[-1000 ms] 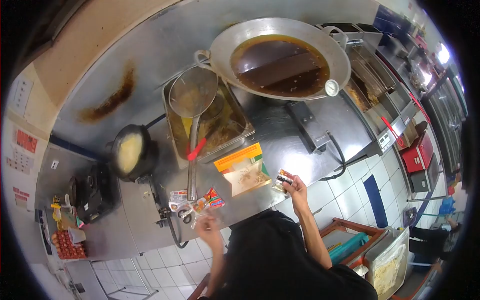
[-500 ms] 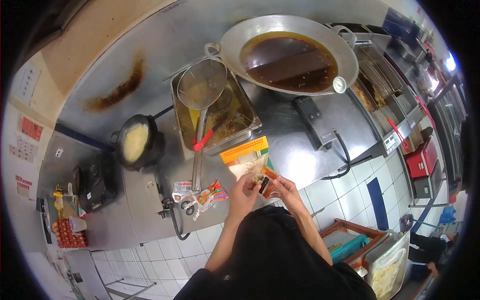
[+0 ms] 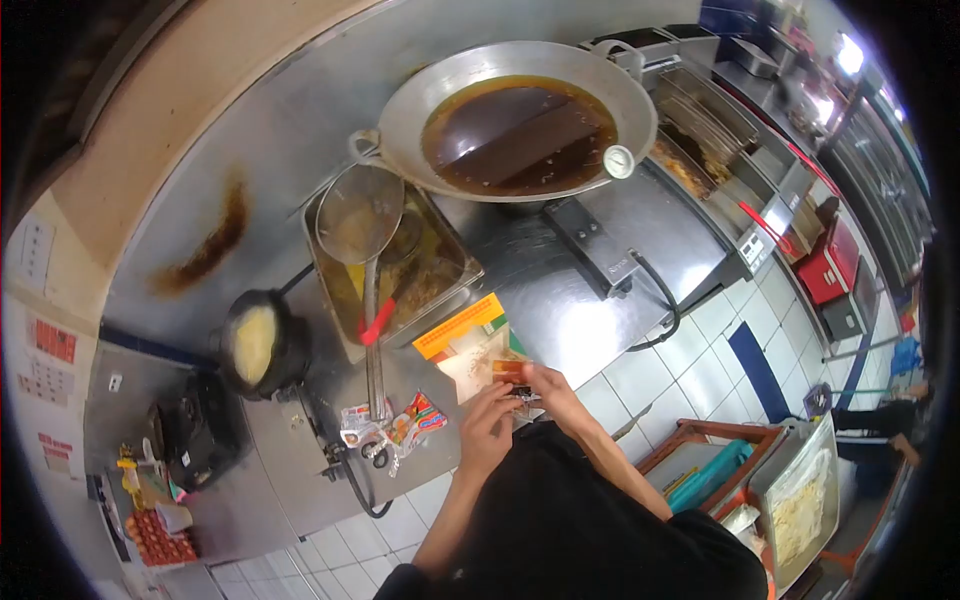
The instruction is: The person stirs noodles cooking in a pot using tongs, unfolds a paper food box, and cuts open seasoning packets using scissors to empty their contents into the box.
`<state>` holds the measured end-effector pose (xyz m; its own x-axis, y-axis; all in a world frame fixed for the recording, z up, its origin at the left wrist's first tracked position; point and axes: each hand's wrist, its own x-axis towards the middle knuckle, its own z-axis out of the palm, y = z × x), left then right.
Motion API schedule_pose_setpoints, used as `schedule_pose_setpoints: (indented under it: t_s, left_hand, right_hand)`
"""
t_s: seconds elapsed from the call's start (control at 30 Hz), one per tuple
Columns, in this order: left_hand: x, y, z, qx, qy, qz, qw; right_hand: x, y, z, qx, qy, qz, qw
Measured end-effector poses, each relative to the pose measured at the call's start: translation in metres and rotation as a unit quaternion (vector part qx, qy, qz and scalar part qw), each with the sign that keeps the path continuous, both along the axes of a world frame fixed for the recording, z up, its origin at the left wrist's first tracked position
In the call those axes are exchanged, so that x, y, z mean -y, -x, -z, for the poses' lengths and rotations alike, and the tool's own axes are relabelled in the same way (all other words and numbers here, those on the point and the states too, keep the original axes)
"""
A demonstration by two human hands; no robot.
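In the head view, my right hand point(image 3: 553, 394) pinches a small orange-brown sachet point(image 3: 510, 371). My left hand point(image 3: 485, 430) is close against it, fingers bent together at a dark, shiny part of the packaging point(image 3: 524, 394); whether that is the same sachet I cannot tell. Just beyond my hands lies an opened-out sheet of printed card or paper point(image 3: 455, 345), orange and green at its edge, with brown crumbs on its pale side. Left of my hands, torn colourful food wrappers point(image 3: 415, 420) lie beside scissors point(image 3: 376, 455).
A large wok point(image 3: 400, 120) of dark oil with a dial thermometer point(image 3: 619, 161) stands at the back. A long-handled strainer point(image 3: 360, 215) rests over a metal tray point(image 3: 465, 280). A black pot point(image 3: 290, 345) and eggs point(image 3: 160, 538) are left; fryer baskets point(image 3: 700, 110) are right.
My hands have come closer together, and the sachet has turned to lie more level. The camera view has shifted, so the wok and strainer appear further left.
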<state>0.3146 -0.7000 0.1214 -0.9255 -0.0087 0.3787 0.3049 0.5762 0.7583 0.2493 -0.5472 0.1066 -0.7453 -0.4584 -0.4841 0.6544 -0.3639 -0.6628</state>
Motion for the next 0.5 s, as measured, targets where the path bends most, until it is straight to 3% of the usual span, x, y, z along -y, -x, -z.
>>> schedule_pose_setpoints:
  t_s: [0.07, 0.17, 0.23, 0.33, 0.37, 0.43, 0.5]
  left_hand:
    - [-0.003, -0.001, -0.003, 0.032, -0.013, 0.015, 0.999]
    - [-0.009, 0.004, -0.015, 0.023, -0.014, 0.04, 0.999]
    - [-0.013, 0.008, -0.016, 0.0, -0.001, 0.019, 1.0]
    - [-0.028, 0.024, -0.035, -0.032, 0.026, -0.057, 0.997]
    - [-0.024, 0.03, -0.03, -0.04, 0.02, -0.037, 0.998]
    - [-0.011, 0.034, -0.017, 0.228, -0.082, 0.078, 0.967]
    - [-0.012, 0.036, -0.003, 0.193, -0.073, 0.086, 0.975]
  right_hand:
    - [0.005, -0.006, 0.029, -0.168, -0.087, 0.017, 0.982]
    - [-0.001, -0.002, 0.044, -0.263, -0.191, -0.003, 0.946]
    - [-0.006, -0.003, 0.029, -0.327, -0.247, 0.012, 0.912]
    - [-0.02, -0.006, -0.002, -0.388, -0.306, -0.055, 0.867]
    - [-0.02, -0.007, -0.003, -0.412, -0.311, -0.076, 0.853]
    - [-0.022, -0.01, 0.006, -0.406, -0.321, -0.046, 0.855]
    - [-0.02, -0.011, 0.016, -0.399, -0.332, -0.016, 0.854]
